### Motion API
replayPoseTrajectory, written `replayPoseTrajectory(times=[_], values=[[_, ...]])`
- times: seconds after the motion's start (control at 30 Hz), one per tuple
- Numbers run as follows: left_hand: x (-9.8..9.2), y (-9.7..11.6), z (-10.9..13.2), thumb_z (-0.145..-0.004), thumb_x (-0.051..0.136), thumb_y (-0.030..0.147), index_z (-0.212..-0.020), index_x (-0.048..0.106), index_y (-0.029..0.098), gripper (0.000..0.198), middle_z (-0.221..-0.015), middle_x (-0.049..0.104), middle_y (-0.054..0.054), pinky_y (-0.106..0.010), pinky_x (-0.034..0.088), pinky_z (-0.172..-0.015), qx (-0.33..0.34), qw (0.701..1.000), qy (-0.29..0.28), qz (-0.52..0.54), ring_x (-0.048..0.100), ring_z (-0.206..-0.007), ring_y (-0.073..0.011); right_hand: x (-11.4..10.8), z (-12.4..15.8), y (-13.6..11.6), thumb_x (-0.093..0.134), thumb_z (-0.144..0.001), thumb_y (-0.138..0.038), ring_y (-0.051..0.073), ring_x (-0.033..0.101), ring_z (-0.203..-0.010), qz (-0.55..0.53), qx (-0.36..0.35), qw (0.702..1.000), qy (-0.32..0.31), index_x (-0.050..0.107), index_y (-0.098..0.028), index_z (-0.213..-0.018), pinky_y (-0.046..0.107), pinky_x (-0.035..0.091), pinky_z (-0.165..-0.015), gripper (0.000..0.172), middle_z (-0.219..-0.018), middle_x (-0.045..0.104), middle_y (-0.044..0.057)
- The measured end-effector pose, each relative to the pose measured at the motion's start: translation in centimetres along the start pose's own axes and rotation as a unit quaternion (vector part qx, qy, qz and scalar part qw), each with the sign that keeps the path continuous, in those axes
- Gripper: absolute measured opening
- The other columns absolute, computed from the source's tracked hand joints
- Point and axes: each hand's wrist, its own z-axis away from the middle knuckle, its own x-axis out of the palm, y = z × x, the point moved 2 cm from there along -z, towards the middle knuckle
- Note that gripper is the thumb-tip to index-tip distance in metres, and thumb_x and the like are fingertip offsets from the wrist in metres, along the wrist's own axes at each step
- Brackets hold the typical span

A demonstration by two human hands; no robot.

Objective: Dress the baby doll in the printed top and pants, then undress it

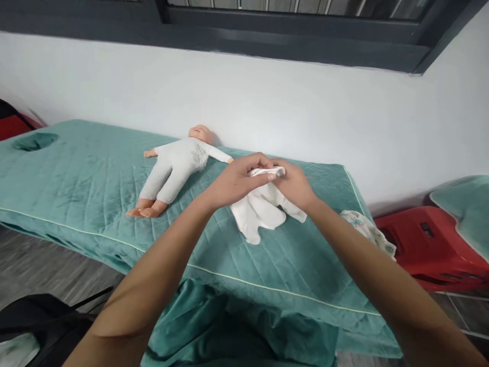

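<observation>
Both of my hands grip a small white baby garment [263,209] above the green bed. My left hand [242,178] pinches its bunched upper edge between thumb and fingers. Close against it, my right hand [292,183] is closed on the same edge, its fingertips partly hidden by the cloth. The lower part of the garment hangs down toward the quilted cover. To the left lies a baby doll [175,165] on its back, its body pale grey-white cloth, its head at the wall side and its feet toward me.
The green quilted bed cover [95,173] has a face hole [35,141] at the left. A printed white cloth [369,232] lies at the right edge, beside a red plastic chair [428,239]. A white wall [305,112] and dark window frame [267,41] stand behind.
</observation>
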Motion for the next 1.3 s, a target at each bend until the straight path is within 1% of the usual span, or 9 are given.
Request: replayPoseTrajectory(times=[0.1, 0.33, 0.5, 0.63, 0.77, 0.97, 1.07, 1.17, 1.3], values=[[-1.1, 1.8, 0.3, -0.096, 0.05, 0.041, -0.102, 0.064, 0.02, 0.026, -0.098, 0.069, -0.003, -0.028, 0.046, -0.079, 0.048, 0.983, 0.027, -0.175, 0.062, -0.089, -0.0171, -3.4, -0.9, -1.6, 0.052, -0.084, -0.017, 0.021, 0.068, -0.093, 0.062, -0.019, 0.998, 0.014, 0.071, -0.022, -0.104, 0.034, 0.05, -0.085, 0.028, -0.1, 0.075, 0.001], [-1.8, -1.0, 0.2, -0.091, 0.046, 0.02, -0.112, 0.061, 0.024, 0.026, -0.118, 0.066, -0.009, -0.03, 0.042, -0.063, -0.024, 0.86, 0.159, -0.485, 0.063, -0.093, -0.023, -9.1, 1.5, -2.6, 0.044, -0.086, -0.015, 0.026, 0.068, -0.092, 0.275, -0.013, 0.961, 0.018, 0.068, -0.024, -0.119, 0.036, 0.049, -0.077, 0.042, -0.107, 0.075, 0.004], [-2.3, -2.1, 1.3, -0.09, 0.052, 0.025, -0.114, 0.061, 0.025, 0.025, -0.111, 0.07, -0.006, -0.028, 0.042, -0.066, -0.055, 0.865, 0.21, -0.452, 0.064, -0.095, -0.0232, -11.1, 5.0, -2.0, 0.041, -0.085, -0.014, 0.028, 0.067, -0.106, 0.285, 0.017, 0.958, 0.017, 0.068, -0.026, -0.119, 0.043, 0.051, -0.089, 0.045, -0.122, 0.072, 0.004], [-3.4, -2.5, 2.4, -0.091, 0.055, 0.029, -0.112, 0.064, 0.025, 0.024, -0.095, 0.072, -0.004, -0.028, 0.042, -0.073, -0.085, 0.88, 0.233, -0.405, 0.065, -0.091, -0.0239, -13.0, 7.4, -1.0, 0.047, -0.084, -0.019, 0.026, 0.069, -0.097, 0.181, 0.15, 0.97, 0.062, 0.073, -0.026, -0.105, 0.038, 0.053, -0.082, 0.034, -0.107, 0.075, 0.006], [-4.4, -3.5, 2.2, -0.086, 0.063, 0.044, -0.097, 0.069, 0.024, 0.023, -0.078, 0.07, -0.004, -0.029, 0.044, -0.075, -0.16, 0.905, 0.145, -0.367, 0.065, -0.086, -0.0266, -13.8, 8.2, 1.4, 0.048, -0.084, -0.017, 0.025, 0.069, -0.096, 0.159, 0.237, 0.957, 0.045, 0.074, -0.026, -0.1, 0.037, 0.052, -0.081, 0.031, -0.104, 0.075, 0.009], [-2.1, -6.8, 1.0, -0.08, 0.072, 0.039, -0.104, 0.069, 0.019, 0.031, -0.096, 0.069, -0.014, -0.045, 0.047, -0.091, -0.249, 0.867, 0.042, -0.43, 0.064, -0.103, -0.0378, -9.2, 7.4, 6.3, 0.049, -0.081, -0.016, 0.032, 0.065, -0.109, 0.228, 0.23, 0.945, -0.042, 0.069, -0.021, -0.116, 0.05, 0.049, -0.099, 0.041, -0.118, 0.072, 0.009], [2.4, -7.9, 1.5, -0.09, 0.051, 0.014, -0.111, 0.066, 0.013, 0.025, -0.117, 0.064, -0.022, -0.052, 0.043, -0.1, -0.191, 0.859, 0.073, -0.468, 0.056, -0.119, -0.0389, -3.8, 7.5, 6.4, 0.05, -0.084, -0.021, 0.038, 0.056, -0.124, 0.262, 0.176, 0.949, -0.012, 0.056, -0.011, -0.135, 0.058, 0.045, -0.104, 0.053, -0.134, 0.062, 0.02], [8.2, -9.3, 2.8, -0.093, 0.038, 0.01, -0.117, 0.064, 0.012, 0.036, -0.119, 0.064, -0.019, -0.044, 0.048, -0.097, -0.149, 0.903, -0.009, -0.404, 0.059, -0.116, -0.0318, 2.4, 8.2, 5.5, 0.052, -0.088, -0.027, 0.035, 0.048, -0.134, 0.178, 0.059, 0.982, -0.03, 0.052, -0.014, -0.137, 0.052, 0.037, -0.115, 0.051, -0.14, 0.057, 0.019], [12.5, -12.2, 4.0, -0.092, 0.043, 0.013, -0.131, 0.057, 0.008, 0.041, -0.144, 0.053, -0.02, -0.041, 0.041, -0.113, -0.188, 0.926, -0.029, -0.327, 0.05, -0.135, -0.0296, 8.2, 8.8, 6.9, 0.052, -0.091, -0.034, 0.035, 0.056, -0.129, 0.142, 0.103, 0.984, -0.026, 0.055, -0.019, -0.13, 0.053, 0.043, -0.11, 0.042, -0.133, 0.063, 0.017]])
